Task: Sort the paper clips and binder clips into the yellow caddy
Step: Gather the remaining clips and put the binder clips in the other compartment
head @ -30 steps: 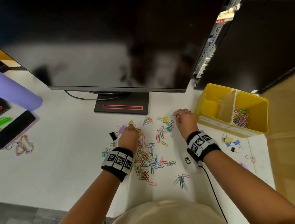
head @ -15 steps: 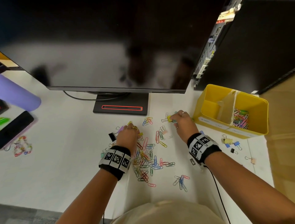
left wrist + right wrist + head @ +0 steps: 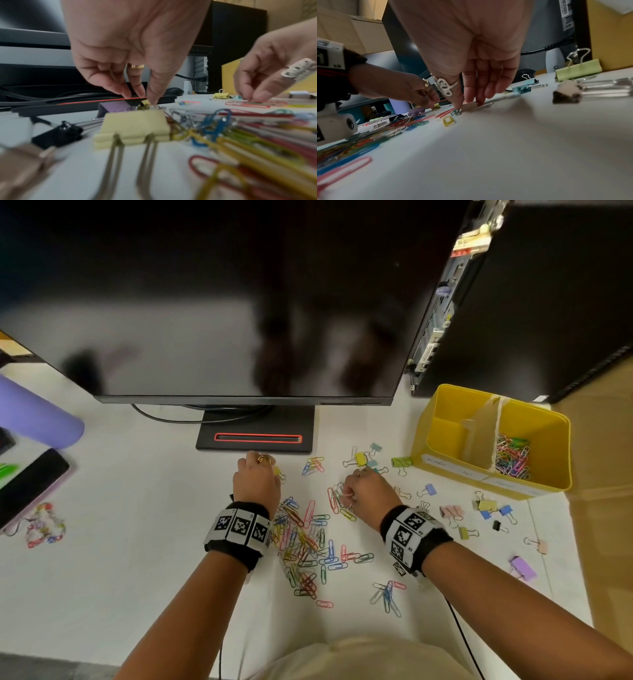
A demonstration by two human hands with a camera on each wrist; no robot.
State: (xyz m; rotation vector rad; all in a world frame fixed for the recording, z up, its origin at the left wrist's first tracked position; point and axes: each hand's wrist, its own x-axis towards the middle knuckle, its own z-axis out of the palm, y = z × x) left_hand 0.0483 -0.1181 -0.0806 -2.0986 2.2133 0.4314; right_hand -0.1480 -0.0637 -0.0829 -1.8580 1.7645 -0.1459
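Loose coloured paper clips [image 3: 301, 535] lie in a heap on the white desk between my wrists. My left hand [image 3: 272, 469] reaches to just before the monitor base, and its thumb and fingertips pinch a small yellow binder clip [image 3: 145, 104]. A larger pale yellow binder clip [image 3: 135, 127] lies nearer the wrist. My right hand [image 3: 346, 496] points straight down. Its thumb presses a teal paper clip [image 3: 456, 112], and its fingertips [image 3: 471, 100] touch a small beige binder clip [image 3: 471, 106]. The yellow caddy [image 3: 428, 433] stands at the right, with paper clips [image 3: 512, 455] in its right compartment.
Several binder clips [image 3: 486, 505] lie scattered before the caddy, and a yellow one [image 3: 360, 459] and a green one [image 3: 401, 462] lie beyond my right hand. The monitor [image 3: 239, 302] overhangs the desk's far side. A black PC tower [image 3: 548, 302] stands behind the caddy. A phone [image 3: 27, 484] lies far left.
My right hand has drawn back from the yellow binder clip at the far side to the paper clips nearer me. My left hand has reached farther toward the monitor base.
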